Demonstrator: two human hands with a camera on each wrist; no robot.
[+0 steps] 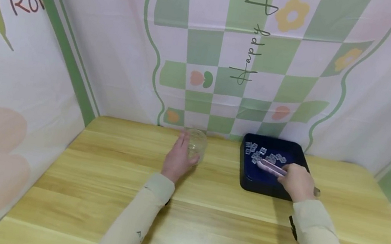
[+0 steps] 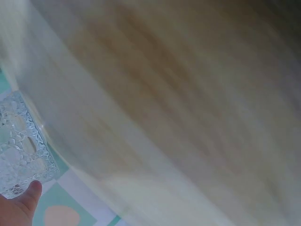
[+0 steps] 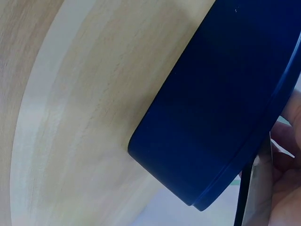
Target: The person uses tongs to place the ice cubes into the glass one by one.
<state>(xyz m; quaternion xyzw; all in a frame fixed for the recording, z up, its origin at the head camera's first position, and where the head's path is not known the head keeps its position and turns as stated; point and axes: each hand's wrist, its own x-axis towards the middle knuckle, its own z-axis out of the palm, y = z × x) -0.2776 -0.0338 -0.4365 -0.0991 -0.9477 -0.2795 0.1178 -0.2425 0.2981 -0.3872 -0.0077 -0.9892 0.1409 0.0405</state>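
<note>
My left hand (image 1: 178, 160) holds a clear glass (image 1: 197, 142) near the table's back edge, fingers along its left side and thumb across the front. In the left wrist view the thumb tip meets the bumpy textured wall of the glass (image 2: 21, 141). Over a dark blue tray (image 1: 266, 189), my right hand (image 1: 297, 183) grips a pair of tongs (image 1: 270, 167) with pale pink tips. Those tips point left, right at several clear cubes (image 1: 263, 150) lying in the tray. From the right wrist, the tray's outer wall (image 3: 211, 94) fills much of the view, beside the tongs' metal handle (image 3: 258, 188).
Both the glass and the tray stand on a wood-grain table (image 1: 195, 235). Behind them hangs a patterned cloth (image 1: 235, 55) with green checks, close to the table's back edge. Another printed cloth (image 1: 9, 85) hangs along the left side.
</note>
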